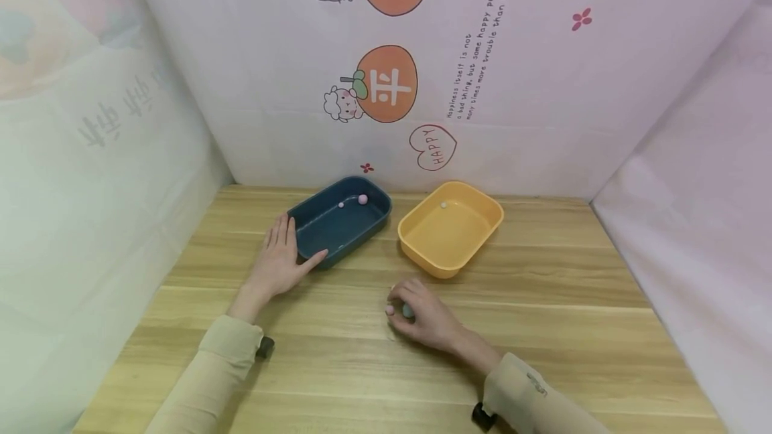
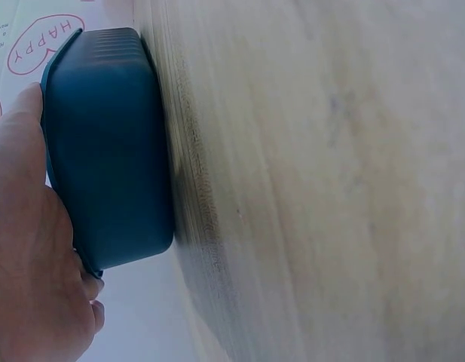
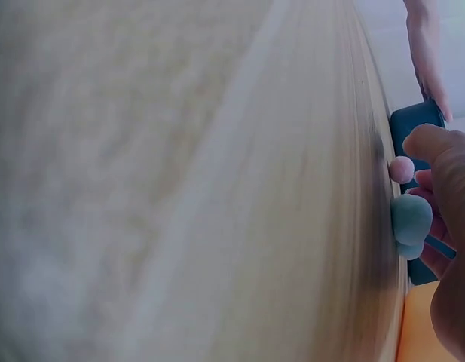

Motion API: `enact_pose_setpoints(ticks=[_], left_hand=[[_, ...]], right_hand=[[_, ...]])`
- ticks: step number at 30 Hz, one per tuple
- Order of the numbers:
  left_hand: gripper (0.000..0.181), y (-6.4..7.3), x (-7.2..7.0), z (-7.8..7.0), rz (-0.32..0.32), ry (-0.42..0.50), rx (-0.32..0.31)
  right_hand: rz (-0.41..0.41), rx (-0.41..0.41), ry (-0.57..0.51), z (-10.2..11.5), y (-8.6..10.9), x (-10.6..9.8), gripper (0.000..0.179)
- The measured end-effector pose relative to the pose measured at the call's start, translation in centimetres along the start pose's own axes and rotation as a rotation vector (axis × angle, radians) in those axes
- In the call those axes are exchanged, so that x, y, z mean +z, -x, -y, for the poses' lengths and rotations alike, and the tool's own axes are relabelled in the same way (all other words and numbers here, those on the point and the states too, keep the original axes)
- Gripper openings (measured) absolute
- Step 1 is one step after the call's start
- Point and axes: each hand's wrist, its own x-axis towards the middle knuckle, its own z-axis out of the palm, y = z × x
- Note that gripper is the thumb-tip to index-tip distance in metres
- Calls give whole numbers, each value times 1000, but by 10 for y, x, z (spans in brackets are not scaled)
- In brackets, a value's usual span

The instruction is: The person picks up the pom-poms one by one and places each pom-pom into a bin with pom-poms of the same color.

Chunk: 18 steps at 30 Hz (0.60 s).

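Beige right sleeve (image 1: 531, 397) and left sleeve (image 1: 208, 370) lie nearest, on the near side of the yellow tray (image 1: 443, 236), the reference for all positions below. From where I stand, the blue tray (image 1: 332, 230) sits just left of the yellow tray on the wooden table (image 1: 338, 367).

Left hand (image 1: 280, 261): beyond the blue tray's middle, on the end away from the yellow tray. Fingers lie extended at that corner, thumb along the near side; the hand touches the tray without clenching.

Right hand (image 1: 429, 317): on the near side of the yellow tray, slightly left. Fingers and thumb are bent round a blue-green ball (image 3: 411, 217) — firmness of grip cannot be determined. A smaller blue-green piece (image 3: 410, 250) sits against it, and a pink ball (image 3: 402, 170) is at the fingertips.

Status: partly complete, in my judgement. Inside the blue tray rest a larger pink ball (image 1: 362, 199) and a tiny pink ball (image 1: 340, 205); inside the yellow tray, toward its far end, one pale ball (image 1: 443, 205). Outstanding: the pieces at the right hand, outside both trays. Whether that palm conceals more cannot be seen.
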Motion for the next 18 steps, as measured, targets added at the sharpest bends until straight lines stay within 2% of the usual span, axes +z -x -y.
enact_pose_setpoints(ticks=[5, 9, 13, 18], left_hand=[[122, 1, -1, 0, -7, -1, 5], [121, 0, 0, 1, -15, -5, 7], [122, 0, 1, 2, -13, -10, 5], [123, 0, 0, 2, -10, 2, 3]], right_hand=[[29, -15, 39, 1, -1, 1, 17], [44, -26, 87, 0, 0, 2, 9], [35, -45, 113, 0, 0, 4, 5], [-6, -51, 93, 1, -2, 3, 6]])
